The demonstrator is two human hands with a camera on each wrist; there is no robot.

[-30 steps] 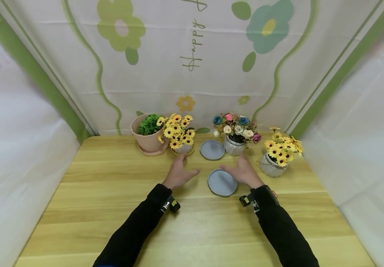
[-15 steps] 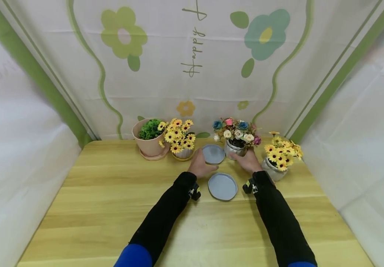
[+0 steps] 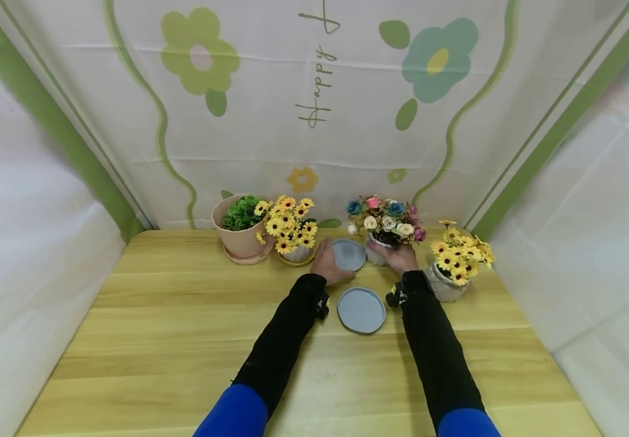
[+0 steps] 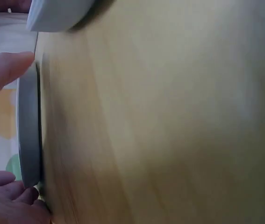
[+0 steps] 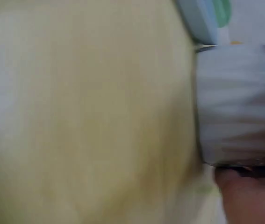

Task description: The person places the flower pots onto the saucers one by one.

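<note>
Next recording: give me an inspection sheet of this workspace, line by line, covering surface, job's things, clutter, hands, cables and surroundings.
Surface: wooden table, pale yellow planks.
Job's things: far grey saucer and white pot of mixed roses side by side at the back.
Clutter: near grey saucer lying flat; pink pot with green plant; yellow-flower pot beside it; second yellow-flower pot on the right.
Hands: left hand holds the far grey saucer by its edge; right hand grips the white pot of mixed roses.
Cables: nothing seen.
Surroundings: flower-printed backdrop behind, white cloth on both sides.
</note>
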